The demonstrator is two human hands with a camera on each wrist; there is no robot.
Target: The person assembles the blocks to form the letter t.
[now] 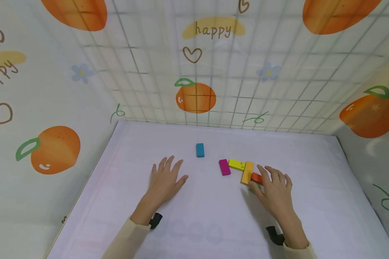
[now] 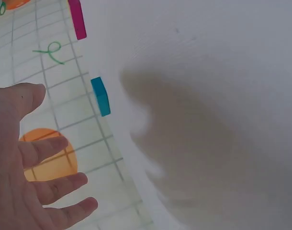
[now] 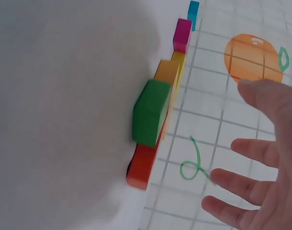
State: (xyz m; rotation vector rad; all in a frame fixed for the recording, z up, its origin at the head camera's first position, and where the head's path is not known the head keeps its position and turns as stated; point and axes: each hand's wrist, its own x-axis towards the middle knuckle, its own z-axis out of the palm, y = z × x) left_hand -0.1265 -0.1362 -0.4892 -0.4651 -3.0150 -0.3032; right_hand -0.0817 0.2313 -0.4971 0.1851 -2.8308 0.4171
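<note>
On the table lie several small coloured blocks. The blue block [image 1: 200, 150] stands apart at the back. To its right are a magenta block [image 1: 224, 167], a yellow block [image 1: 236, 164], a longer light-orange block [image 1: 247, 173] and a red-orange block [image 1: 256, 178]. A green block [image 3: 151, 112] shows fully in the right wrist view; in the head view the right thumb mostly covers it. My right hand [image 1: 273, 192] hovers by the red-orange and green blocks, fingers spread, holding nothing. My left hand [image 1: 163, 181], fingers apart, is left of the blocks and holds nothing.
A white cloth covers the table [image 1: 194, 208]. Behind it rises a hanging curtain [image 1: 142, 93] printed with oranges, hearts and a grid. More printed cloth [image 1: 48, 100] hangs at the left. Black straps sit at both wrists.
</note>
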